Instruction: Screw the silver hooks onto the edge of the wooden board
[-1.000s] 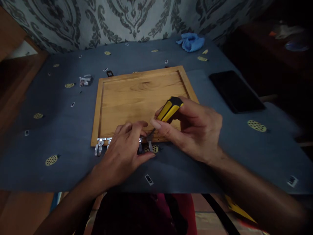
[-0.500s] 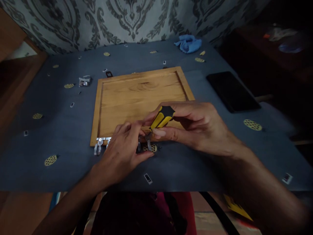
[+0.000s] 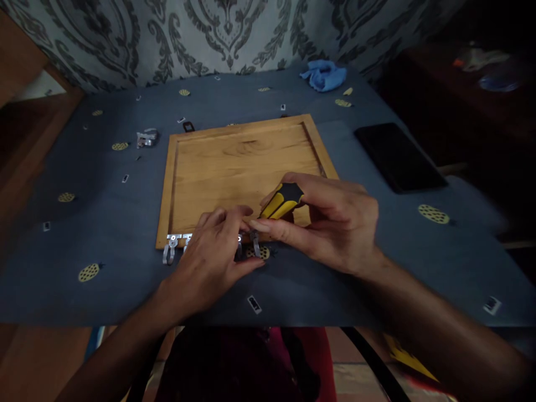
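My right hand (image 3: 335, 220) is closed around a yellow-and-black screwdriver (image 3: 281, 202), which tilts down toward the near edge of a framed wooden board (image 3: 234, 173). Its tip is hidden behind my fingers. My left hand (image 3: 209, 254) lies over that edge, its index finger at the top of a metal hook (image 3: 255, 244) and its thumb at the hook's lower end. Further left along the same edge, another metal hook (image 3: 169, 249) hangs from a small plate. More hooks are partly covered by my left hand.
Loose metal hooks (image 3: 147, 138) lie left of the board on the dark patterned tablecloth (image 3: 104, 223). Dark hangers (image 3: 188, 127) stick out at the board's far edge. A black phone or tablet (image 3: 400, 156) lies at the right, and a blue cloth (image 3: 324, 75) at the back.
My right hand has turned and shifted slightly right, and the screwdriver handle leans further over. My left hand stays in place at the board's edge.
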### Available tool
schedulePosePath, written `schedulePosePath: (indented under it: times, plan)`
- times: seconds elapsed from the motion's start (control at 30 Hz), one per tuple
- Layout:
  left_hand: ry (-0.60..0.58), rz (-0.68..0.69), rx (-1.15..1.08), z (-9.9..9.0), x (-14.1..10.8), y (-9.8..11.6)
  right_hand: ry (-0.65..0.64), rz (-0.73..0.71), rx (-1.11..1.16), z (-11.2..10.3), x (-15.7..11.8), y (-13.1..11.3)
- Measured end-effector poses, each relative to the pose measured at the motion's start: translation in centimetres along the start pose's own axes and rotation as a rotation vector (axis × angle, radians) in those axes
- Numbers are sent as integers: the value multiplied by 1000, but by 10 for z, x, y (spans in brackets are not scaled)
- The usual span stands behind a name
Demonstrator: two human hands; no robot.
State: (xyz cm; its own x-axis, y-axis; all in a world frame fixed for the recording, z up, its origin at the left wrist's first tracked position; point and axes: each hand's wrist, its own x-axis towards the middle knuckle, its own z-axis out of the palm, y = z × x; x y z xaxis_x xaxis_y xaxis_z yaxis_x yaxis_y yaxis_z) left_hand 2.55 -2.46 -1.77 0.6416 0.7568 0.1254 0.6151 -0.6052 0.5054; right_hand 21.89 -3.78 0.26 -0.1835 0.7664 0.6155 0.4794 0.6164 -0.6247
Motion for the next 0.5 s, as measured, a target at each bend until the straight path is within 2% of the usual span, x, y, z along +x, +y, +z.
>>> schedulePosePath:
  times: [0.07,0.2,0.27,0.5]
  plan:
    - [-2,-11,1,-1,0,0,91,26,30,-1,-1,-2]
    - [-21,-6,-1,-1,0,0,322,205,49,-5,0,-7]
    - [-18,-2,-4,-1,0,0,290,240,22,-6,0,-6]
    - [-16,-25,-19,-3,1,2,144,220,2,-1,-2,-1]
